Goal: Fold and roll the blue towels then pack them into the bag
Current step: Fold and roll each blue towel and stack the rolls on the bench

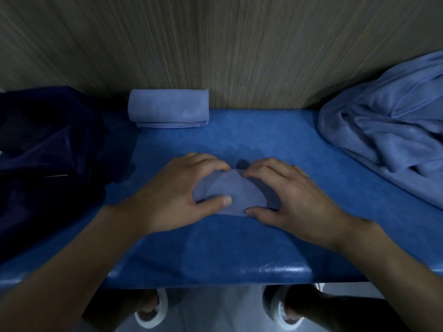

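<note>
A small light-blue towel (231, 192) lies rolled up in the middle of the blue padded bench (239, 248). My left hand (182, 190) wraps its left end, thumb pressed on the front. My right hand (285, 190) wraps its right end, fingertips on the top edge. A finished rolled towel (167, 107) rests at the back against the wall. A heap of loose light-blue towels (388, 130) lies at the right. A dark navy bag (48, 149) sits slumped at the left, its opening not visible.
A wood-grain wall (215, 44) rises right behind the bench. Below the bench's front edge I see my feet in white slippers (153, 310) on a pale floor.
</note>
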